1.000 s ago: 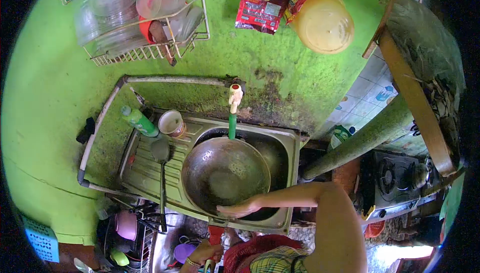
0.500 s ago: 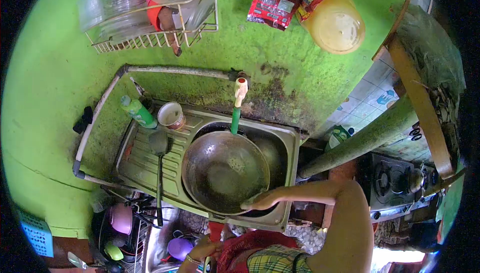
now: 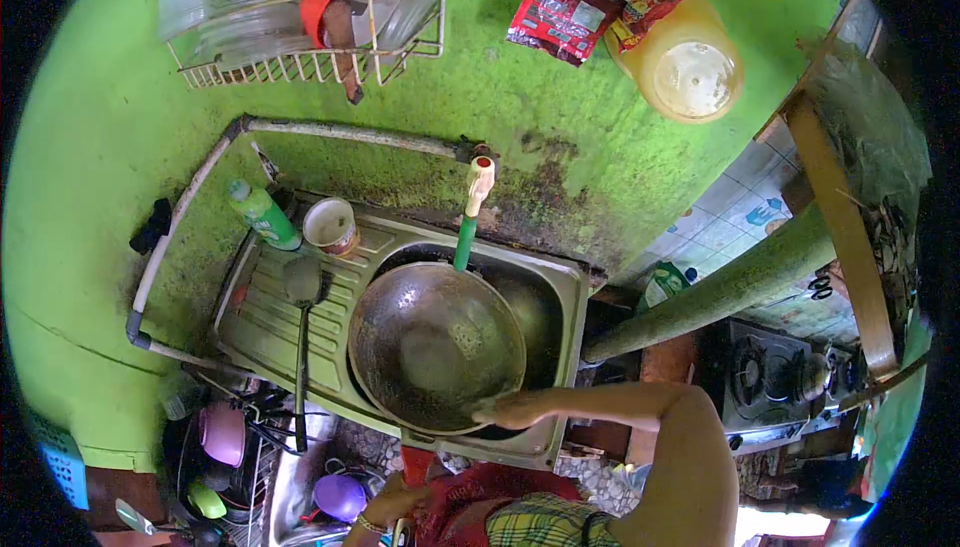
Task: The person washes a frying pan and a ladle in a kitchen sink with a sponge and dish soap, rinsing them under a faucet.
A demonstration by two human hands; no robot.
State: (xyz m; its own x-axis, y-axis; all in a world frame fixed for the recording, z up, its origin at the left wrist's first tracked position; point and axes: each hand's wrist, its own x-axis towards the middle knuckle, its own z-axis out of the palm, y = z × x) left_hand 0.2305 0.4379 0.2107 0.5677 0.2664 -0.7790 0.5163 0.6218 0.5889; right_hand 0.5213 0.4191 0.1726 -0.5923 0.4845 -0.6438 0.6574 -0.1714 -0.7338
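- Wok: over the sink.
- Right hand: shifted rightward along the wok's edge — work apparently now at lower right; grip indistinct.
- Left hand: at red handle; closure unclear.

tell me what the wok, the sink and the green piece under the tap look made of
Wok: metal, perhaps aluminium or steel; grey, worn and patchy, with bright glints inside.
Sink: probably stainless steel; silvery with a soft sheen and straight ridges on one side.
Green piece: likely plastic or rubber, going by its even, bright colour and tube shape; which one is unclear.
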